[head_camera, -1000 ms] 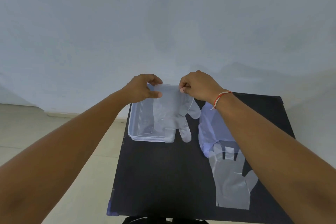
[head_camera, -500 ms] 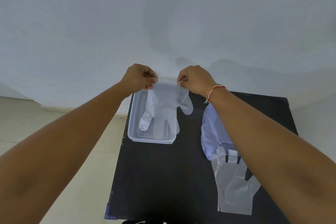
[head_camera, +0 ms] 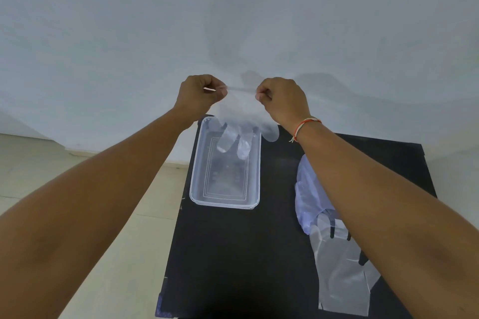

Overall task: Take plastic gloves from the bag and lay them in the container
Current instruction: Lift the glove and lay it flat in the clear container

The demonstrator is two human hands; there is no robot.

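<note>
A thin clear plastic glove (head_camera: 239,122) hangs by its cuff between my two hands, fingers pointing down over the far end of the container. My left hand (head_camera: 198,94) pinches the cuff's left corner and my right hand (head_camera: 282,100) pinches the right corner. The clear rectangular container (head_camera: 198,171) lies on the left side of the black table (head_camera: 238,254); the glove's fingertips dip into its far end. To the right lies the pale bluish bag (head_camera: 308,197), partly under my right forearm. A second clear glove (head_camera: 342,274) lies flat in front of the bag.
A white wall stands just behind the table. Beige tiled floor (head_camera: 103,254) shows to the left of the table's edge. A red and white thread is tied around my right wrist (head_camera: 304,128).
Both hands have carried the glove up and away from me, so it now hangs over the container's far end instead of its near right corner. The view has tipped downward.
</note>
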